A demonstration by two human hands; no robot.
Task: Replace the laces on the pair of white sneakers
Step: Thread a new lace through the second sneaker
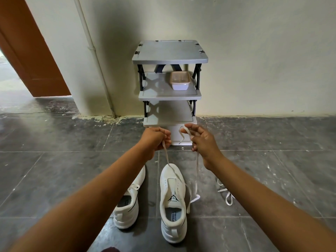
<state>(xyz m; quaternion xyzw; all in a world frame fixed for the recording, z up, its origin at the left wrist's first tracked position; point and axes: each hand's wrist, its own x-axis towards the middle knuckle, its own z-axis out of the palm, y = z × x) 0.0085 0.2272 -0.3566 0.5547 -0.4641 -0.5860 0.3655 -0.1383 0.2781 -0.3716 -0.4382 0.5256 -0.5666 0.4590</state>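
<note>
Left arm: stretched forward from the lower left edge of the view, forearm bare, crossing over the toe end of one sneaker.
Left hand (156, 140): back turned up, fingers curled into a fist round one strand of the lace (197, 170), gripping it above the shoes.
Right arm: stretched forward from the lower right corner, wrist bent slightly inward.
Right hand (203, 142): thumb and forefinger pinch the other end of the lace, with a short tail drooping over the fingertip. The remaining fingers are loosely spread and hold nothing.
Hands together: level with each other and near, but apart, in front of the bottom of the shelf rack (170, 57).
Lace: white and flat. One strand runs from the left hand down to the toe of the unlaced sneaker (172, 188) and slants across its upper. The other strand drops from the right hand beside that shoe and curls on the floor (54, 170). Whether it passes through an eyelet I cannot tell.
Unlaced sneaker: white, upright on the floor, toe toward the wall (254, 60), tongue bare.
Second sneaker (127, 213): white, just left of the first and partly hidden by the left forearm, with a lace showing at its tongue.
Loose lace (223, 189): white, lying tangled on the floor, right of the shoes, partly under the right forearm.
Shelf rack: grey, tiered, standing where the floor meets the wall. A small lidded container (180, 82) sits on its second shelf, toward the right.
Surroundings: dark floor tiles, a pipe (91, 44) running down the wall, an orange-brown door (32, 60) at the left edge.
</note>
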